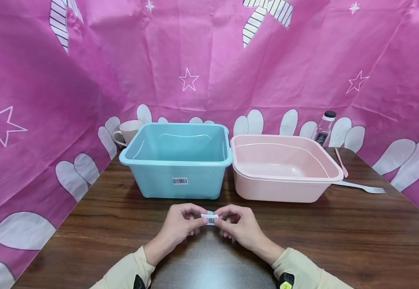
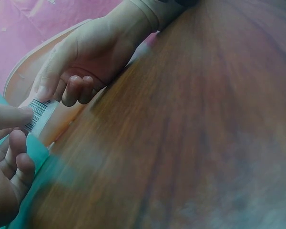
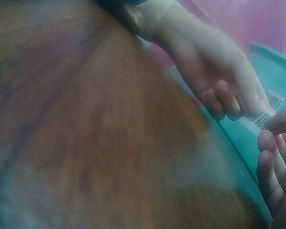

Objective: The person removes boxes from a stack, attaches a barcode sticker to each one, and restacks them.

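Observation:
A small white barcode label is stretched between both hands, just in front of the two basins. My left hand pinches its left end between thumb and fingers. The right end is pinched by my right hand in the same way. In the left wrist view the label shows its black bars, with a pale strip along one edge. From the right wrist the label looks tilted between the fingertips. Behind the hands stands a light blue basin bearing another barcode label.
A pale pink basin stands right beside the blue one. Behind the blue basin is a white mug. At the right are a clear bottle with a black cap, a pink stick-like utensil and a white fork on the wooden table.

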Demonstrator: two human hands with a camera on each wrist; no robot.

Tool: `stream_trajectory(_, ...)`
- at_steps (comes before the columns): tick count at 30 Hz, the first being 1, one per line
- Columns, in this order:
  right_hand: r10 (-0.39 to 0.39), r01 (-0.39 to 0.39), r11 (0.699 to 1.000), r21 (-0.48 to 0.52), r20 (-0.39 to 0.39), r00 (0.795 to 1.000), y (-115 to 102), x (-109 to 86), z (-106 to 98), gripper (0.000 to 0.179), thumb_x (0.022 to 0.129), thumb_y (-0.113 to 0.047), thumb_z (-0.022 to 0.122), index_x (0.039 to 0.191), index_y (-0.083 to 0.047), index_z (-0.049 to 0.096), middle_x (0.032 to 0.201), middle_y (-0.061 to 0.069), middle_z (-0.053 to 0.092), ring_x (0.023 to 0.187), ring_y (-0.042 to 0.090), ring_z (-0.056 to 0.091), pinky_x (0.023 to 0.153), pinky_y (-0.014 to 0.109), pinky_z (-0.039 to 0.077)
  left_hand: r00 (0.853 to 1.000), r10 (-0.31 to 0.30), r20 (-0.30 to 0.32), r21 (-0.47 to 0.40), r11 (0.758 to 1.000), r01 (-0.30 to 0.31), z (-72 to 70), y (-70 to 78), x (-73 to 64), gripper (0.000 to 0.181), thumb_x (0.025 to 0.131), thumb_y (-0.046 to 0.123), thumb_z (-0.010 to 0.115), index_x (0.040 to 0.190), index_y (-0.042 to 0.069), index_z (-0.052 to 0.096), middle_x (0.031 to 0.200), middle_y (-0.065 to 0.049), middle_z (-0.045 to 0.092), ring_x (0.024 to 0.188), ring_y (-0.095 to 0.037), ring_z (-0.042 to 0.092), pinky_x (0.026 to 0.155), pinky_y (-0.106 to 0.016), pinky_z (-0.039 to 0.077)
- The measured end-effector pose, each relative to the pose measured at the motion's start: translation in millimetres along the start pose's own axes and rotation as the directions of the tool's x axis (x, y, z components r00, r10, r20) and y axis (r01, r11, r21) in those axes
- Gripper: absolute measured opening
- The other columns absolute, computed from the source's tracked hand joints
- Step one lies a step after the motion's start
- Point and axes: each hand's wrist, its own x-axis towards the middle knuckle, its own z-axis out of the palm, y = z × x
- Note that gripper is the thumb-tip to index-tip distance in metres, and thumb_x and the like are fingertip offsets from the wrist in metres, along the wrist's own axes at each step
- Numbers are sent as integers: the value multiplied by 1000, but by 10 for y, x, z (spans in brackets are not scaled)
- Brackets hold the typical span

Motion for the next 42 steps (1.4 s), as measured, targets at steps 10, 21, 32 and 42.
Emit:
stream_trajectory(10,-11,10,1000,-19,-30,999,-3,-1,15,11,88,-8,76,93,1,72,65,26,63,47,2,56,38,25,47,999,50,0,25,998,-50,-6,-24,9,13,82,0,79,91,-8,74,68,-6,67,42,-5,46,42,-18,39)
stream_trajectory(21,25,-25,1000,15,-8,1000,-23,5,10,13,91,-9,73,93,4,72,65,17,64,49,5,59,41,25,49,997,72,8,34,997,-73,-4,-25,-3,16,85,4,77,90,-11,74,60,-5,60,42,-5,47,43,-19,41)
stream_trajectory(32,30,-30,999,18,-27,999,-28,-3,6,13,89,-7,74,96,4,72,59,21,63,47,4,58,40,25,49,996,83,26,58,995,-84,-9,-36,-1,19,86,9,78,80,-9,75,67,-29,65,42,-5,47,43,-20,41)
stream_trajectory(42,-35,37,999,30,-59,998,-10,1,0,9,90,-5,73,93,4,72,57,22,61,46,2,57,39,27,50,998,46,38,54,997,-48,-8,-20,-10,23,86,12,79,78,-9,74,63,-25,65,42,-7,47,42,-21,39)
